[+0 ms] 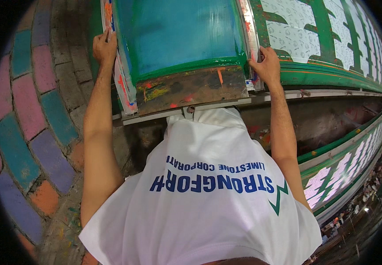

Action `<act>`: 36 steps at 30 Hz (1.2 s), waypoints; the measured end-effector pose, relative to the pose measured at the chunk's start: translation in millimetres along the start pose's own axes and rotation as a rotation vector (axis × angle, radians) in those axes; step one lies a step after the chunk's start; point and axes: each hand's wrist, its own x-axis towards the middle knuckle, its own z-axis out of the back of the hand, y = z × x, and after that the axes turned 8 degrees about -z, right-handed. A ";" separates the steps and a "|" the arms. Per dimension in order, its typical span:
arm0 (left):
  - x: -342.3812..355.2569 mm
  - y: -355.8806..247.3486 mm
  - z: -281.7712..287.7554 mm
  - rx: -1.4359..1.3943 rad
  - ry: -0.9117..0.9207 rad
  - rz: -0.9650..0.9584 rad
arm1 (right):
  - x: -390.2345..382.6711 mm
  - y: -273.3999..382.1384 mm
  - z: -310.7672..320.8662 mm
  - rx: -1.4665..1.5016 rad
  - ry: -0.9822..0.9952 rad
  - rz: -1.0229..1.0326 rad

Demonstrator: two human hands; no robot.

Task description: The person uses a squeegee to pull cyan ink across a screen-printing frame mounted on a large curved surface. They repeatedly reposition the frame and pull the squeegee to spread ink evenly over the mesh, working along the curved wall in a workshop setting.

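Observation:
A rectangular screen (180, 37) with blue mesh, green borders and a paint-smeared metal frame fills the top middle of the head view. My left hand (105, 47) grips its left rail, fingers curled over the edge. On the opposite rail my right hand (267, 65) is closed with fingers and thumb on the edge. Along the screen's near end is a brown, paint-spattered strip (193, 88), and below that a metal bar (217, 103) with a round fitting, just in front of my white shirt.
To the right a long green printing table (314, 75) carries white patterned pieces, with a metal rail (323, 94) along its edge. Another similar table (327, 176) lies lower right, with clutter beyond it. Painted paving bricks (36, 101) in pink, teal and purple cover the ground at left.

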 end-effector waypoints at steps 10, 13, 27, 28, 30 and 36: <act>8.5 -15.8 3.3 0.018 0.075 0.018 | -14.9 -4.0 -2.2 0.092 0.028 -0.041; 3.5 -22.7 3.2 0.048 0.091 0.068 | -13.8 -7.1 2.3 0.198 -0.027 0.036; 6.3 -31.3 -3.6 -0.006 0.035 0.073 | -79.7 116.8 12.4 0.436 0.399 0.707; 5.7 -31.8 -3.7 -0.010 0.044 0.077 | -91.2 126.5 10.9 0.442 0.500 0.753; 7.0 -32.5 -3.8 -0.047 0.029 0.067 | -111.0 144.6 8.4 0.396 0.631 0.815; 5.8 -34.3 -9.6 -0.118 -0.012 0.066 | -120.4 171.8 7.3 0.152 0.559 0.852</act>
